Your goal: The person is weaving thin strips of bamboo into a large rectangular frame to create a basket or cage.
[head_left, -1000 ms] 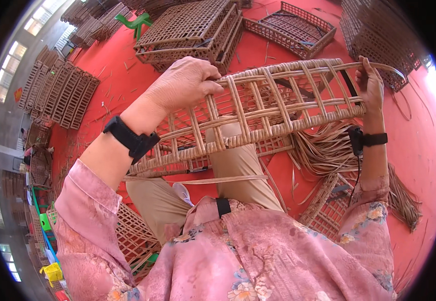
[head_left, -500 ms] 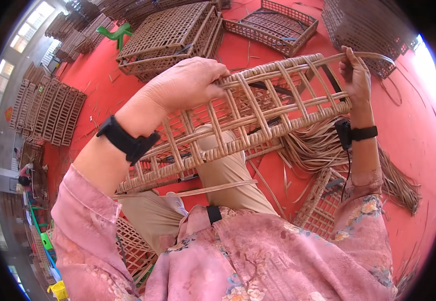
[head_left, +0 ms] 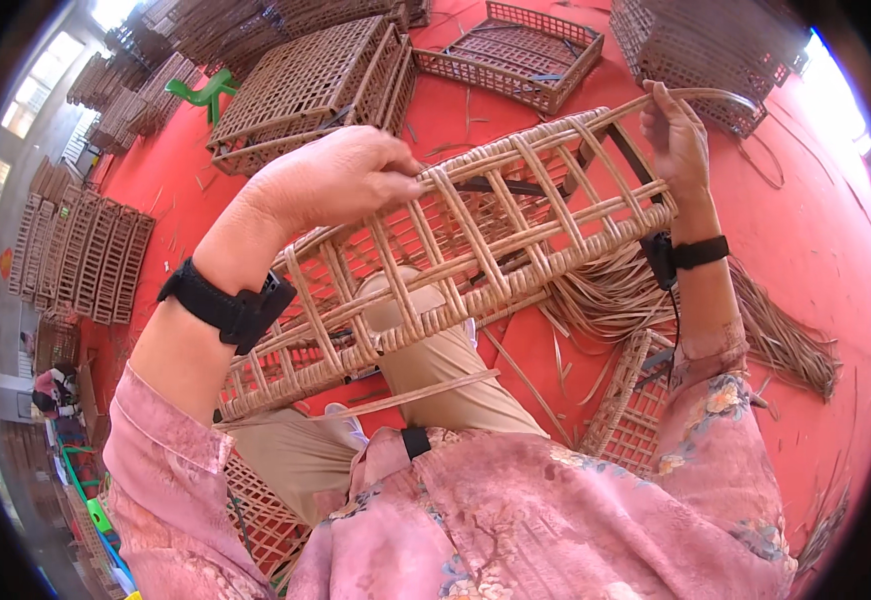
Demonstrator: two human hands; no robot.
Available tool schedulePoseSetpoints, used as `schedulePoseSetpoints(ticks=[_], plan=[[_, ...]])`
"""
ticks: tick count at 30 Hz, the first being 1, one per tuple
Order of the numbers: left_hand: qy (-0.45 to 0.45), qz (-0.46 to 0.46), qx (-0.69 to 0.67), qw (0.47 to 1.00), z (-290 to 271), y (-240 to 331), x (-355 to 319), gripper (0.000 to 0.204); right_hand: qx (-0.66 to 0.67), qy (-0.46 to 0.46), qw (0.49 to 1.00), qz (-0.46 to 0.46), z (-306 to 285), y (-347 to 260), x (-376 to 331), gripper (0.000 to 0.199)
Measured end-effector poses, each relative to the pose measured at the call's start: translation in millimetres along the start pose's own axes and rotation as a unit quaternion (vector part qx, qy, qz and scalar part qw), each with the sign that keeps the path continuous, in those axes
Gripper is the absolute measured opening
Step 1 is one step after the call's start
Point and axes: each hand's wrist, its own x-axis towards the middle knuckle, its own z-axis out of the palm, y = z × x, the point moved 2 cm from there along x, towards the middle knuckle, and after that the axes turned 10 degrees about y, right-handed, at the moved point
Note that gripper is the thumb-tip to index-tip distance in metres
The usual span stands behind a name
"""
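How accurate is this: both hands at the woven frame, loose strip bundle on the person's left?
Wrong side: the head view shows the strip bundle on the person's right. The left hand and right hand are indeed at the woven frame.

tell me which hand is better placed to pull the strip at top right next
Probably the right hand: it touches the strip beside the right end of the woven basket; the left hand is farther off, along the basket's top edge.
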Motion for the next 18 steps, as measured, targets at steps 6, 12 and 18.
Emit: schedulePoseSetpoints(ticks=[6,12,18], plan=[[-0.008,0.066,0.137,0.988,19,34,33,0.034,-0.003,-0.007,0.999,-0.040,17,-13,-5,0.022],[0.037,0.078,0.129,0.988,21,34,30,0.026,0.005,-0.041,0.997,-0.069,18,-12,-1,0.021],[0.013,-0.065,-0.093,0.993,17,23,31,0.022,0.013,-0.053,0.998,-0.008,18,-6,2,0.020]])
